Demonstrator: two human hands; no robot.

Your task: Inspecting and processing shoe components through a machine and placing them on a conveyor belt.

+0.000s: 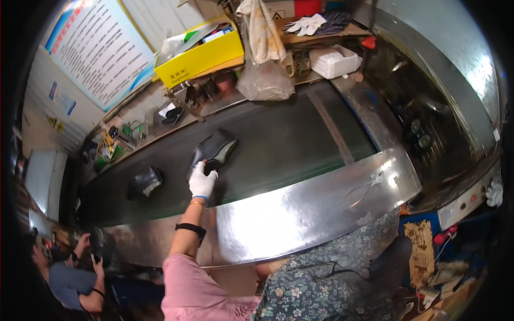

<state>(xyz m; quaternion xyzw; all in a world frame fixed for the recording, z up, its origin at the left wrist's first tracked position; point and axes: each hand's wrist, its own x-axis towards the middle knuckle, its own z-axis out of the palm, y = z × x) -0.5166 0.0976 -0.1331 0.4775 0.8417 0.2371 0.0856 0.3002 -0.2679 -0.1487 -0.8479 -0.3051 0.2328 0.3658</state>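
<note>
Dark shoe point(214, 144) lies on the belt point(278, 139) between its long edges, left hand point(202, 183) at the shoe's near end, probably easiest to reach. Thumb's spread, can't tell if fingers are pinching. Second shoe point(143, 181) nearer the left end.

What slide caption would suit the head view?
White-gloved left hand at a dark shoe on a dark conveyor belt, with another shoe farther left.
</note>
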